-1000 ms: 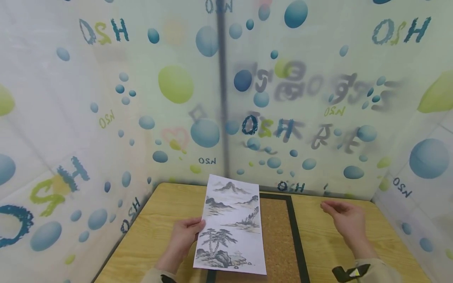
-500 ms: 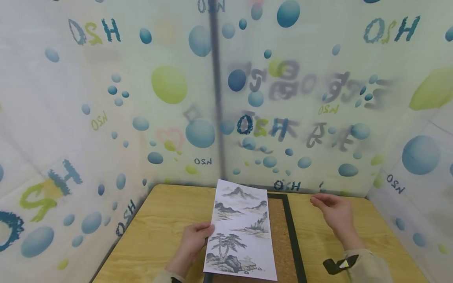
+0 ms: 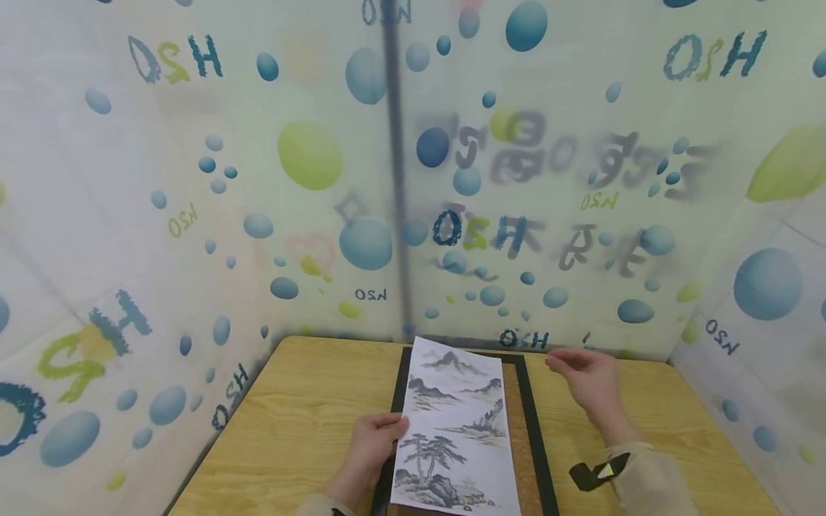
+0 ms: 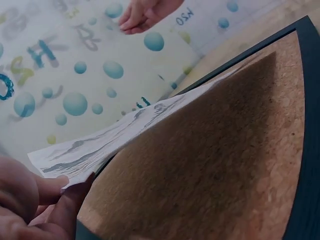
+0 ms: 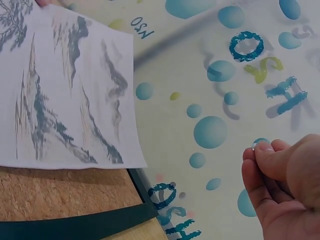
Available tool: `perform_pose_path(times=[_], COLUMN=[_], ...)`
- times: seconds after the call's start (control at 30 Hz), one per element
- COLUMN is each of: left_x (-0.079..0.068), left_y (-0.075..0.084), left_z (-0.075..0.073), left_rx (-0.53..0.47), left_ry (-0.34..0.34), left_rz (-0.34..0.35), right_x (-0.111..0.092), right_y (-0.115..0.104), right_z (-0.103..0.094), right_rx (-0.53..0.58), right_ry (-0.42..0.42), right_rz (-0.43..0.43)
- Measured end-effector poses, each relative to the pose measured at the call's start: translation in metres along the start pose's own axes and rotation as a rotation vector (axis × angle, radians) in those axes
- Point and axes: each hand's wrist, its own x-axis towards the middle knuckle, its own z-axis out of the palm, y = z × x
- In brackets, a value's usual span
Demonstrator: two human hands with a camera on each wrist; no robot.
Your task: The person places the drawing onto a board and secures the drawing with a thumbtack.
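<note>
My left hand pinches the left edge of a white sheet of paper printed with an ink landscape of mountains and pines. The sheet hangs tilted over a corkboard with a dark frame; in the left wrist view, a shadow falls on the cork beneath the raised paper. To the right of the board, my right hand is held up with thumb and fingertips together. Between them the right wrist view shows a small clear, shiny piece, mostly hidden by the fingers.
The corkboard lies on a light wooden table. Behind and beside the table hangs a pale curtain printed with blue and green bubbles and "H2O" lettering. Dark straps sit at the wrists, one of them the right wrist strap.
The left hand has carried the sheet to the right, more squarely over the corkboard. The right hand has moved left towards the board, fingertips still together.
</note>
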Motion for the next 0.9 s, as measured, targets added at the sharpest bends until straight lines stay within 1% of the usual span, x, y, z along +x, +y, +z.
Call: perform_pose_path(times=[0.07, 0.23, 0.27, 0.37, 0.5, 0.73, 0.8, 0.9], left_x=[-0.001, -0.001, -0.001, 0.0, 0.002, 0.006, 0.006, 0.005], left_y=[-0.002, -0.004, -0.004, -0.008, -0.012, -0.016, -0.017, -0.017], left_z=[0.003, 0.01, 0.011, 0.013, 0.015, 0.017, 0.017, 0.017], left_rx=[0.007, 0.088, 0.1, 0.128, 0.131, 0.146, 0.149, 0.146], left_ry=[0.005, 0.048, 0.051, 0.045, 0.034, 0.054, 0.059, 0.058], left_rz=[0.016, -0.021, -0.033, -0.029, -0.02, -0.056, -0.06, -0.045], right_x=[0.0, 0.002, 0.002, 0.003, 0.005, 0.013, 0.014, 0.016], right_y=[0.0, 0.0, 0.001, 0.002, 0.004, 0.006, 0.006, 0.006], right_z=[0.003, 0.011, 0.013, 0.017, 0.025, 0.042, 0.047, 0.054], right_rx=[-0.002, -0.017, -0.016, 0.002, 0.024, 0.056, 0.066, 0.064], right_ry=[-0.007, -0.025, -0.027, -0.037, -0.052, -0.073, -0.083, -0.093], right_rz=[0.005, 0.021, 0.024, 0.035, 0.062, 0.115, 0.116, 0.111])
